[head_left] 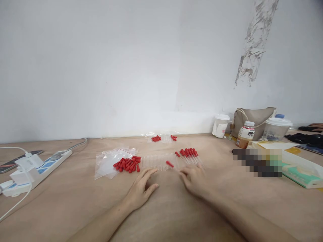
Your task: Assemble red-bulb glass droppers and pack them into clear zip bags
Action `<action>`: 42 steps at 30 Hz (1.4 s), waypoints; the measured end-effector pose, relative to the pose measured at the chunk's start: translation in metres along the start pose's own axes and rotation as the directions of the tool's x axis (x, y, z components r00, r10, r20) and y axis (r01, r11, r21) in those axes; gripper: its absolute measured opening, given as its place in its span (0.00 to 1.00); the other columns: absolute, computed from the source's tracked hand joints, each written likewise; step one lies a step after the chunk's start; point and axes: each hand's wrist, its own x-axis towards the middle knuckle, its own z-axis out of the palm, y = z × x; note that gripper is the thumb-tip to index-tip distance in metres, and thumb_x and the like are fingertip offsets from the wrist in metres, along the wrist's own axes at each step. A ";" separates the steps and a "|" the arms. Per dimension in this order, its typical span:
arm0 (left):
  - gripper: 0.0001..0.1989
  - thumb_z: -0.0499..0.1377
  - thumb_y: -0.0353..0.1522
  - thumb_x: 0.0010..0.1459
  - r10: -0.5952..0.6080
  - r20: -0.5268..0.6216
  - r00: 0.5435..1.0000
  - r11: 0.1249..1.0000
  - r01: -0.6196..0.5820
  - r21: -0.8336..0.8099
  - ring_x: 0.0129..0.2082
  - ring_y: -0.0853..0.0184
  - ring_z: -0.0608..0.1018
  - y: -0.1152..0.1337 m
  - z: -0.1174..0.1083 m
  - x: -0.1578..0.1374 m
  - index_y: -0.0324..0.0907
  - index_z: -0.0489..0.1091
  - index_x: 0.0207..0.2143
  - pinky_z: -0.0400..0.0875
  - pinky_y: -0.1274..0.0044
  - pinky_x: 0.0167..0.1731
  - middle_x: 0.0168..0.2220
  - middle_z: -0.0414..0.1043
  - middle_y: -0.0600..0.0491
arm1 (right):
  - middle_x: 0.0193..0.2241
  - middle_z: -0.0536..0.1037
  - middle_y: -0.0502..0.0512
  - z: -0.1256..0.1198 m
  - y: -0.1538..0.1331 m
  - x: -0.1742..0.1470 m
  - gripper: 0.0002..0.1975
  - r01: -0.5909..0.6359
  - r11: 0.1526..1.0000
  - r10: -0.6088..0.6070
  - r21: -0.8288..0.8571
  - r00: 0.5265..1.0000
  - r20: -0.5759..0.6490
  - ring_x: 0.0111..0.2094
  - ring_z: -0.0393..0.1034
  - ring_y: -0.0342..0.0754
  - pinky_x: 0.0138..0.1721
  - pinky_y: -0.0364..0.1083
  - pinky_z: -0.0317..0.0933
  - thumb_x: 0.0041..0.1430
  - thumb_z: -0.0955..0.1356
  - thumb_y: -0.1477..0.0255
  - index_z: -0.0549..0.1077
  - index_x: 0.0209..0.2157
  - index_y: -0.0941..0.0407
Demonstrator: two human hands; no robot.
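Two bare forearms are extending from the near edge over a brown-covered desk (161, 215). The left hand (140, 190) is lying palm-down, thumb spread well away from loosely curved fingers; it is holding nothing visible, and its fingertips are hovering beside or touching the near edge of the tubes, which one cannot tell. The right hand (195, 179) is bringing thumb and forefinger together, seemingly pinching the thin, blurred stem of a red-bulbed dropper (170, 164), whose bulb is pointing left, between the two hands. Just beyond, a row of clear tubes (156, 161) is lying side by side. A heap of loose red bulbs (127, 164) is sitting to its left, partly on clear plastic bags (104, 164), while a fan of bulb-topped droppers (188, 153) is lying to its right. The step in hand is apparently handling one capped dropper between the bare tubes and the capped group; the next move is probably calling for a light pinch and a clear path past the neighbouring stems. At far left a white power strip (54, 166) is carrying plugs. Farther back, more small red bulbs (156, 138) are lying near the wall (113, 74), and a lidded cup (221, 126) and a bottle (245, 135) are standing at right.
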 end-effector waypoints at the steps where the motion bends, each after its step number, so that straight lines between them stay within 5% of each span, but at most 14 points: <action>1: 0.20 0.54 0.30 0.55 -0.012 0.016 1.000 1.000 0.012 -0.009 0.41 0.64 0.69 0.001 -0.001 -0.001 0.46 0.58 0.51 0.65 0.73 0.41 0.45 0.63 0.50 | 0.26 0.75 0.51 -0.001 0.009 0.006 0.13 -0.129 0.991 0.130 0.027 0.991 -0.015 0.30 0.66 0.45 0.34 0.44 0.48 0.55 0.58 0.70 0.72 0.25 0.54; 6: 0.11 0.53 0.29 0.55 0.011 0.092 0.996 0.999 -0.008 -0.033 0.40 0.65 0.68 0.003 0.000 -0.001 0.45 0.65 0.42 0.65 0.74 0.39 0.42 0.63 0.50 | 0.22 0.75 0.52 0.001 0.048 0.041 0.14 -0.528 0.849 0.528 0.014 0.848 -0.039 0.29 0.67 0.47 0.35 0.45 0.50 0.52 0.60 0.65 0.71 0.20 0.55; 11: 0.09 0.53 0.30 0.54 -0.007 0.087 0.996 0.999 0.010 -0.037 0.38 0.65 0.69 -0.001 0.002 0.000 0.44 0.67 0.39 0.66 0.75 0.35 0.42 0.62 0.50 | 0.25 0.75 0.55 0.014 0.056 0.057 0.14 -0.616 0.785 0.617 -0.064 0.787 -0.011 0.33 0.68 0.51 0.40 0.50 0.50 0.51 0.60 0.63 0.71 0.22 0.55; 26: 0.07 0.52 0.30 0.55 -0.030 0.131 0.991 0.999 0.035 -0.037 0.39 0.64 0.68 0.001 0.000 0.000 0.44 0.67 0.37 0.65 0.74 0.37 0.41 0.62 0.50 | 0.26 0.74 0.55 0.020 0.051 0.052 0.22 -0.560 0.813 0.576 -0.156 0.813 0.081 0.32 0.68 0.51 0.43 0.53 0.48 0.52 0.57 0.54 0.71 0.20 0.54; 32: 0.07 0.52 0.30 0.56 -0.032 0.136 0.990 0.999 0.038 -0.038 0.37 0.66 0.69 0.003 -0.001 0.001 0.44 0.67 0.36 0.66 0.76 0.35 0.41 0.62 0.50 | 0.24 0.74 0.52 0.022 0.037 0.053 0.17 -0.425 0.894 0.422 -0.142 0.905 -0.052 0.30 0.67 0.48 0.41 0.49 0.47 0.53 0.59 0.59 0.70 0.23 0.55; 35: 0.07 0.52 0.30 0.56 -0.024 0.132 0.991 0.999 0.030 -0.040 0.38 0.65 0.69 0.003 -0.001 0.000 0.44 0.67 0.36 0.66 0.75 0.35 0.41 0.62 0.50 | 0.25 0.75 0.53 0.026 0.028 0.057 0.15 -0.361 0.921 0.363 -0.149 0.932 -0.012 0.31 0.67 0.47 0.41 0.48 0.46 0.54 0.58 0.63 0.71 0.24 0.55; 42: 0.07 0.52 0.30 0.56 -0.015 0.126 0.992 0.999 0.020 -0.040 0.39 0.65 0.69 0.003 -0.001 0.001 0.44 0.67 0.36 0.65 0.74 0.37 0.40 0.63 0.50 | 0.29 0.75 0.61 0.037 0.023 0.074 0.15 -0.427 0.875 0.452 -0.228 0.890 0.066 0.35 0.68 0.53 0.40 0.51 0.45 0.53 0.59 0.65 0.72 0.28 0.59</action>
